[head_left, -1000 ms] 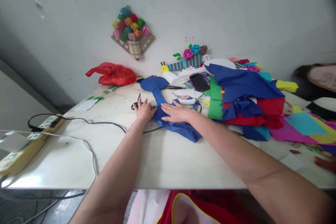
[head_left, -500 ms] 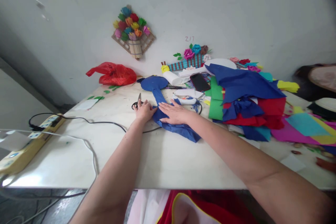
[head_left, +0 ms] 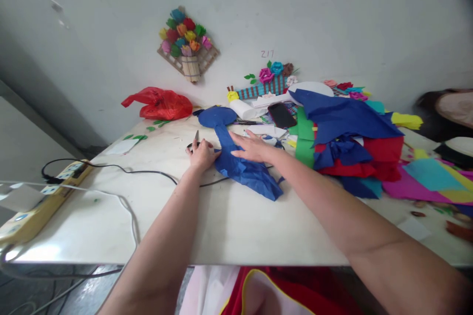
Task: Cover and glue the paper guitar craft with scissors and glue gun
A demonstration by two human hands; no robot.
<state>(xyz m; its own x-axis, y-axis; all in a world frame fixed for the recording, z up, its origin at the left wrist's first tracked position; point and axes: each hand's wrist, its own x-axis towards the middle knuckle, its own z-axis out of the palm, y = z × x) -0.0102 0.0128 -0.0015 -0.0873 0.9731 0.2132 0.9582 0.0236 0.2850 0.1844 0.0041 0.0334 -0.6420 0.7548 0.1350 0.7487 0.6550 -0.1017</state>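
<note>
A blue crumpled paper piece (head_left: 251,176) lies on the table, with a narrow strip reaching up to a blue disc (head_left: 217,116). My left hand (head_left: 203,155) rests at the paper's left edge, its thumb touching that edge and its bent fingers by the scissors (head_left: 196,136), whose handles they partly hide. My right hand (head_left: 251,147) is open over the paper's upper right side, fingers stretched to the left. Whether it presses on the paper, I cannot tell. Just behind it, a white tool (head_left: 271,141) is mostly hidden, possibly a glue gun.
A black cord (head_left: 148,172) crosses the table from the power strip (head_left: 48,197) and passes under the blue paper. Behind are a red plastic bag (head_left: 158,104), a phone (head_left: 281,116) and a paper roll (head_left: 242,108). Coloured sheets (head_left: 358,147) are heaped at right.
My right hand has moved up and slightly right, uncovering more of the blue paper and covering most of the white tool. My left hand stays nearly where it was.
</note>
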